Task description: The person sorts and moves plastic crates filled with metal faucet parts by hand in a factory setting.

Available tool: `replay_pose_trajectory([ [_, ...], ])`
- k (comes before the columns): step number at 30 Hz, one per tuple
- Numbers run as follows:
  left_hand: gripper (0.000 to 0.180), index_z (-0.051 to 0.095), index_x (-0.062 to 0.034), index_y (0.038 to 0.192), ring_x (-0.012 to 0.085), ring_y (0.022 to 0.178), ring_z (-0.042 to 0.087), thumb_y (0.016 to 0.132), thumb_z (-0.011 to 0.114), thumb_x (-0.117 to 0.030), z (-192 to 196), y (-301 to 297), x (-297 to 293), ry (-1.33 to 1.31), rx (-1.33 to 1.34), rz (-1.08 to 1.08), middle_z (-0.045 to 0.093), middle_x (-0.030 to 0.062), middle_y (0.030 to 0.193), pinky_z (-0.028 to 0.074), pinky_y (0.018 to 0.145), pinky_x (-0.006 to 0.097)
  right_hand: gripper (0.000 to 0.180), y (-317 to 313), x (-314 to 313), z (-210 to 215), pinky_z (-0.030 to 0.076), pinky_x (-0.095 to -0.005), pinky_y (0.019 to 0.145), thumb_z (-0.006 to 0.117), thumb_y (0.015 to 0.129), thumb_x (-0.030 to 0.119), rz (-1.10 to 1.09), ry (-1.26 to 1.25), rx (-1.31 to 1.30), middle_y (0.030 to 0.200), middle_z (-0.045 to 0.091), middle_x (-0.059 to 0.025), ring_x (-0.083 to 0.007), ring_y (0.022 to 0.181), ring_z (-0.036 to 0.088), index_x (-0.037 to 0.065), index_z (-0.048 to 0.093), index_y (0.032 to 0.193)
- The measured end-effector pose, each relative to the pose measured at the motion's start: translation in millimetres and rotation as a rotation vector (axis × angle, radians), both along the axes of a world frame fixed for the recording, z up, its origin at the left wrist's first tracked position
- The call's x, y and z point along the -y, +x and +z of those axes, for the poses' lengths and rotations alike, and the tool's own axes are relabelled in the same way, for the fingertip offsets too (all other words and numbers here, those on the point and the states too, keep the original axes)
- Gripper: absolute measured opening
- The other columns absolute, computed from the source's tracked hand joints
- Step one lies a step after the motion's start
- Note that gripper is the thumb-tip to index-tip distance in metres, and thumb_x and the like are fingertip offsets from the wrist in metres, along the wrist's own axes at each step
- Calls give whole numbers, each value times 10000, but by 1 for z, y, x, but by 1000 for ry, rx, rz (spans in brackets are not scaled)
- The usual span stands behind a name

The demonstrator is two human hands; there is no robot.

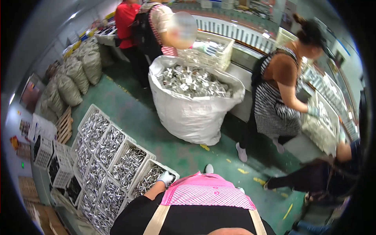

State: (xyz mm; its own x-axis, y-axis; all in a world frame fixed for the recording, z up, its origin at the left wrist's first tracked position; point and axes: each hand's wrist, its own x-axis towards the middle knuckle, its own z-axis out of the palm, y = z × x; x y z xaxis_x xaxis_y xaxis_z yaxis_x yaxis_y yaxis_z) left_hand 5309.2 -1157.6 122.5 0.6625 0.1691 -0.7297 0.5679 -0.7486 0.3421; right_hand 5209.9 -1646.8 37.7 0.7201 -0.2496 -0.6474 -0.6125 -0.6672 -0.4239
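Observation:
My left hand (166, 178), in a white work glove, is at the near right end of a white plastic crate (146, 171) and appears to grip its rim; the fingers show only in part. Inside that crate lie many small silver metal tubes (150, 181). Beside it, more crates filled with similar shiny tubes (129, 160) stand in rows to the left. A pink apron (211, 192) covers my front. My right hand is not in the picture.
A large white sack (188, 117) of metal and pale pieces stands ahead on the green floor (133, 129). People work at crates along a conveyor (235, 33); one wears a striped apron (276, 113). Stuffed sacks (76, 74) and a wooden pallet (64, 125) are at the left.

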Motion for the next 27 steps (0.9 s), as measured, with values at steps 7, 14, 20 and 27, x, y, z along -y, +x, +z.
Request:
replay_pose_trajectory([
  [7, 519, 523, -50, 1184, 333, 1101, 529, 756, 586, -336, -86, -37, -70, -51, 106, 635, 558, 221, 1159, 420, 928, 370, 312, 216, 2, 92, 454, -421, 847, 474, 813, 278, 520, -169, 60, 928, 620, -239, -370, 922, 590, 48, 665, 906],
  [14, 583, 492, -46, 1233, 338, 1158, 480, 754, 547, -372, -32, 3, -24, 118, -110, 569, 493, 230, 1241, 390, 966, 371, 318, 390, -125, 154, 461, -389, 814, 563, 803, 184, 520, 135, 631, 1008, 602, -218, -354, 931, 582, 40, 572, 1086],
  [20, 622, 498, -10, 1209, 348, 1119, 512, 730, 567, -399, -112, 38, -101, -20, -57, 634, 534, 246, 1178, 396, 943, 390, 609, 424, -268, 207, 435, -402, 890, 654, 729, 169, 619, 213, 856, 1319, 412, -189, -378, 1088, 495, 110, 405, 1282],
  [27, 508, 493, 37, 1179, 304, 1035, 552, 796, 562, -288, -52, 185, -217, -206, 381, 534, 576, 221, 1108, 423, 878, 352, 750, 467, -328, 233, 444, -421, 848, 679, 696, 171, 539, -113, 716, 1369, 350, -173, -368, 1061, 507, 133, 315, 1350],
])
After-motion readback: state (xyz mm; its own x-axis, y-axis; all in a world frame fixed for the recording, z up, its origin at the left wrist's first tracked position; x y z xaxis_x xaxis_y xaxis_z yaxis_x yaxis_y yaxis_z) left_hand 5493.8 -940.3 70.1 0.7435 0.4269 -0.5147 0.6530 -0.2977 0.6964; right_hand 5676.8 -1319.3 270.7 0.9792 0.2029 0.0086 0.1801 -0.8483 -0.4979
